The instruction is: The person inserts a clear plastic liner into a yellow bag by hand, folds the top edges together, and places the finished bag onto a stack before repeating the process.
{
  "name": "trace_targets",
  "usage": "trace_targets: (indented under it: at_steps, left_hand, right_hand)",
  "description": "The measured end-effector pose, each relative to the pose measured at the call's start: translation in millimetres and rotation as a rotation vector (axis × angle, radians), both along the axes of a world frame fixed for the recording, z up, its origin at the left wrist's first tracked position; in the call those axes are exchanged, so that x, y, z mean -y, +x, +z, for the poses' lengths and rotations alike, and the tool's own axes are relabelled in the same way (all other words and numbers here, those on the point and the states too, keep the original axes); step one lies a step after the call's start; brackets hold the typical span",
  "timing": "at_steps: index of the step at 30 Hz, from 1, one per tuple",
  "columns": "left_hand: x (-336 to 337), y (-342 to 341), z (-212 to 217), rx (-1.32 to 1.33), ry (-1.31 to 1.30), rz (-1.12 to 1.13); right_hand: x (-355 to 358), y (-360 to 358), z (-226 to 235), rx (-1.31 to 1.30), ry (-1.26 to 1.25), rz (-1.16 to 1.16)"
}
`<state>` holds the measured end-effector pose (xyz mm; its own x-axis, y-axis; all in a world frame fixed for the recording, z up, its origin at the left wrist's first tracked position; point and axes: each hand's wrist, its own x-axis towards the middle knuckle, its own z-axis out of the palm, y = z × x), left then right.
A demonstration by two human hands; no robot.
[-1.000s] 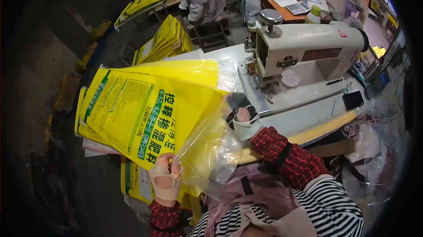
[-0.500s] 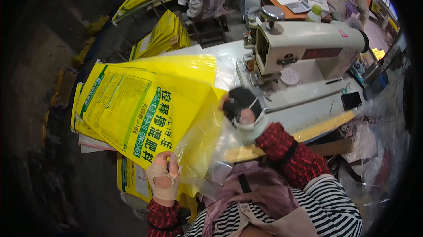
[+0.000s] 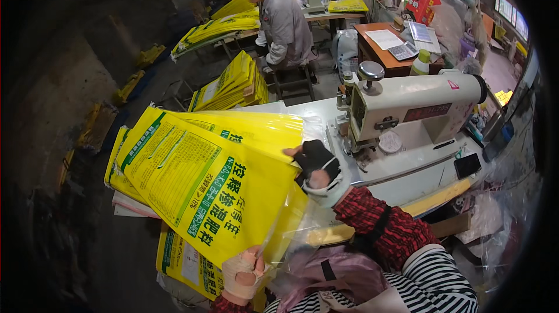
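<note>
I am pinching the near corner of a big yellow printed sack [image 3: 204, 191] with my left hand [image 3: 243, 271], fingers closed on its edge together with the clear plastic liner [image 3: 291, 225] that is hanging out of it. My right hand [image 3: 319, 172] (in a dark fingerless glove over a white one) is pressing on the sack's far edge, fingers curled down onto it; whether they are actually gripping I cannot tell. The sack is lying tilted across a stack of similar yellow sacks [image 3: 125, 167], just left of the white sewing machine [image 3: 416, 109] standing on the pale table [image 3: 407, 182]. A dark phone [image 3: 467, 165] is lying on that table. Further back, a person in a grey jacket [image 3: 285, 22] is sitting beside more piles of yellow sacks [image 3: 230, 86].
</note>
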<state>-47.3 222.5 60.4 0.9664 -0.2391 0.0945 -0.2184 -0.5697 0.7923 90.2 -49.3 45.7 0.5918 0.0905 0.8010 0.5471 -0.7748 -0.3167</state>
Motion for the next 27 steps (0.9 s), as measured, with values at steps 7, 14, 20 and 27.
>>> trace_targets:
  at_steps: [7, 14, 20, 27]
  left_hand:
    - [-13.2, -19.5, 8.1, -0.081, 0.070, -0.037]
    - [-99.1, -14.5, 67.7, 0.346, 0.795, -0.140]
    - [-191.7, 74.7, 227.9, 0.865, 0.664, 0.754]
    - [-120.3, 27.0, 190.0, 0.718, 0.050, 0.432]
  right_hand:
    - [-13.6, 3.0, -7.7, -0.253, -0.421, 0.252]
    - [-38.9, -18.1, -17.0, -0.261, -0.404, 0.307]
    - [-67.7, -44.2, -6.1, -0.280, -0.440, 0.368]
    - [-71.8, -51.0, 5.3, -0.254, -0.412, 0.346]
